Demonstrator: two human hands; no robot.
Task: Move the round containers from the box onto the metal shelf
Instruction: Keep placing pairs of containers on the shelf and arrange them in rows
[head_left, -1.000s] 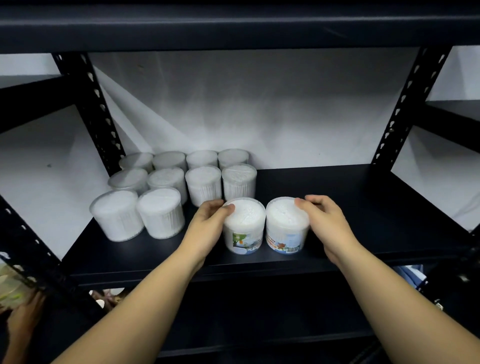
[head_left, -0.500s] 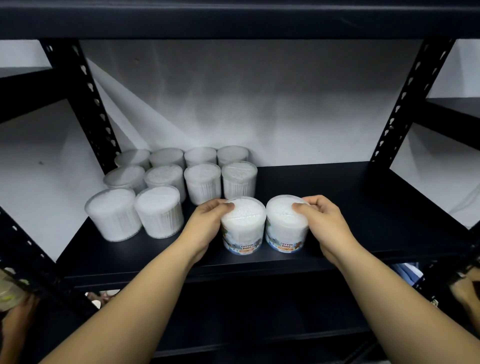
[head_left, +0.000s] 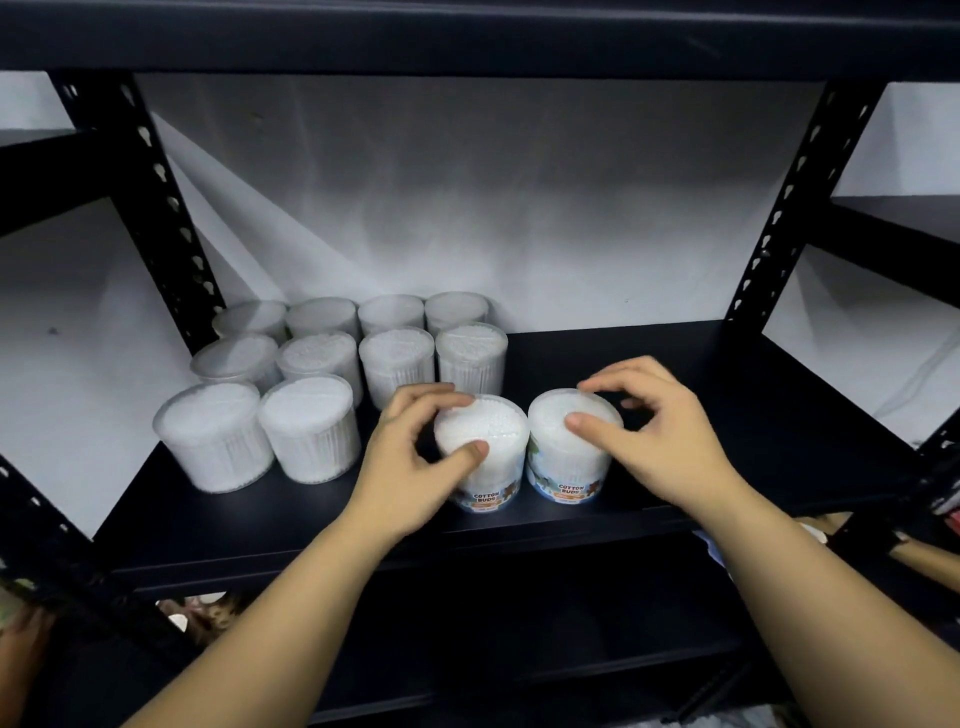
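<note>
On the black shelf before a white wall, two tubs are gripped from above, the left tub by the left hand, the right tub by the right hand.

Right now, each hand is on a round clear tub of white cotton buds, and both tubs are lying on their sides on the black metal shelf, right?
Not quite. The head view shows both round clear tubs of white cotton buds standing upright on the black metal shelf, left hand and right hand on them.
</note>
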